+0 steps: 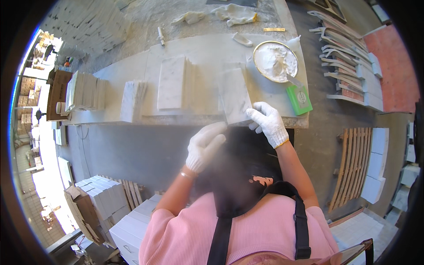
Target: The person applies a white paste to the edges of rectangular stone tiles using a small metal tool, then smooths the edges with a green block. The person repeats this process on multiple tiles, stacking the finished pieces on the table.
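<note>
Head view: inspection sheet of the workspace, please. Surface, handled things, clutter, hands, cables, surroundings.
Surface: pale flat workbench, dusty at the far side.
Handled things: grey-veined white rectangular tile; similar tile stacks to its left.
Clutter: crumpled white fabric gloves, round tub of white paste, green rectangular box.
Hands: white-gloved right hand holds the tile's near-right corner; white-gloved left hand blurred, contact unclear.
Cables: thin dark line on floor, possibly one.
Surroundings: slatted wooden pallet at right.
</note>
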Action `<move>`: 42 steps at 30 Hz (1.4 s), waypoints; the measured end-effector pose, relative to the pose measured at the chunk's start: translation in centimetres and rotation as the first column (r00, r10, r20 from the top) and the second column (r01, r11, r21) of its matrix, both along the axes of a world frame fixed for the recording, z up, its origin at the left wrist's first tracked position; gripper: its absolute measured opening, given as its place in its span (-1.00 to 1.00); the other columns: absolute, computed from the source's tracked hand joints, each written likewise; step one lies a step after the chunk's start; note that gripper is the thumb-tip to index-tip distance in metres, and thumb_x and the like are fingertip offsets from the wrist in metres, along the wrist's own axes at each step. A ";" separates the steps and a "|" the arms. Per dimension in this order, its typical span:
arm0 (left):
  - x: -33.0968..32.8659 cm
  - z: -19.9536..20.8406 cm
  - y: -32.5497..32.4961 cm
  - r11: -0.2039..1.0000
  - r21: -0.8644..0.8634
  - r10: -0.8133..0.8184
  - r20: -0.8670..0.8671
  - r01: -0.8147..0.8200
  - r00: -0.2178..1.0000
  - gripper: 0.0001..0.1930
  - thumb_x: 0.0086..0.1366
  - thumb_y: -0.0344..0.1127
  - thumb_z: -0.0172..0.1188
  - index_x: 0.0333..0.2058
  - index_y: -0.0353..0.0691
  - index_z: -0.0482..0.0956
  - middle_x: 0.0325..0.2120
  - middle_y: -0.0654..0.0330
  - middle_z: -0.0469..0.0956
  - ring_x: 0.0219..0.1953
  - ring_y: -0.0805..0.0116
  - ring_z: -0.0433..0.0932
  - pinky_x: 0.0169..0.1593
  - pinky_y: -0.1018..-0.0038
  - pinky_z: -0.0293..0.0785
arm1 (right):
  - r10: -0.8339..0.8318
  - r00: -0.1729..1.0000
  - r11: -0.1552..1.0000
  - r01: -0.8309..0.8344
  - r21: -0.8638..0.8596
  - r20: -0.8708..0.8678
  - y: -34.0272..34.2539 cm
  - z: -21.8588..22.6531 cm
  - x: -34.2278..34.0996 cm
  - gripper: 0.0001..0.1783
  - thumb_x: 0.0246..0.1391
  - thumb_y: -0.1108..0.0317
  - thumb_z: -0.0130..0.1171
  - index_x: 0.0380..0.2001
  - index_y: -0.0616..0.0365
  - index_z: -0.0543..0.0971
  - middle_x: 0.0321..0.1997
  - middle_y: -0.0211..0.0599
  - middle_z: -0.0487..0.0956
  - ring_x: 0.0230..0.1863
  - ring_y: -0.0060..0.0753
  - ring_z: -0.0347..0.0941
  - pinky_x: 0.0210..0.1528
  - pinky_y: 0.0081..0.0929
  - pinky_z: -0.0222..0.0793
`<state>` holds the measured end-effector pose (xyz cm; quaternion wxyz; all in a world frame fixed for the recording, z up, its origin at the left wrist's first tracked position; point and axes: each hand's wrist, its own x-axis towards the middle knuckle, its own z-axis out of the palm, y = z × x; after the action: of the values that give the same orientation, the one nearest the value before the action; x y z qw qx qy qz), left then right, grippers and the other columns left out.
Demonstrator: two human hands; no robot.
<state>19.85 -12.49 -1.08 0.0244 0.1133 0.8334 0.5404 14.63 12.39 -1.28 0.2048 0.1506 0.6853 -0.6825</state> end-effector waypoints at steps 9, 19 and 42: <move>-1.0 1.1 2.4 0.552 0.753 -0.386 0.611 -0.357 0.691 -0.31 0.49 -0.18 0.21 0.47 -0.30 0.23 0.26 0.00 0.50 0.18 0.09 0.57 0.16 0.24 0.53 | 0.005 0.997 0.996 -0.012 -0.091 -0.074 3.6 2.8 0.9 -0.72 0.13 0.30 0.42 -0.17 0.25 0.69 -0.40 -0.40 0.68 -0.55 -0.69 0.46 -0.52 -0.68 0.29; -0.5 0.1 7.2 0.347 0.897 -0.686 0.443 -0.275 0.578 -0.09 0.22 -0.46 0.26 0.53 -0.09 0.08 0.46 0.00 0.21 0.45 -0.11 0.25 0.44 -0.06 0.23 | -0.026 0.984 0.994 0.007 -0.110 -0.177 8.9 2.8 3.2 -0.65 0.16 0.21 0.30 -0.16 0.30 0.74 -0.42 -0.37 0.68 -0.54 -0.66 0.45 -0.49 -0.65 0.32; -1.2 -1.0 6.9 0.300 0.847 -0.572 0.528 -0.438 0.628 -0.23 0.54 0.19 0.05 0.51 -0.17 0.15 0.42 0.06 0.33 0.43 -0.03 0.31 0.50 -0.05 0.12 | -0.010 0.991 0.990 -0.009 -0.143 -0.135 7.4 -0.2 6.2 -0.55 0.41 0.10 0.15 -0.03 0.34 0.69 -0.42 -0.31 0.69 -0.50 -0.60 0.55 -0.45 -0.65 0.40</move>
<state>18.68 -5.54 -2.07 0.3337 -0.0990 0.2347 0.9076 20.83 19.75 -1.47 0.1677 0.0890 0.6470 -0.7385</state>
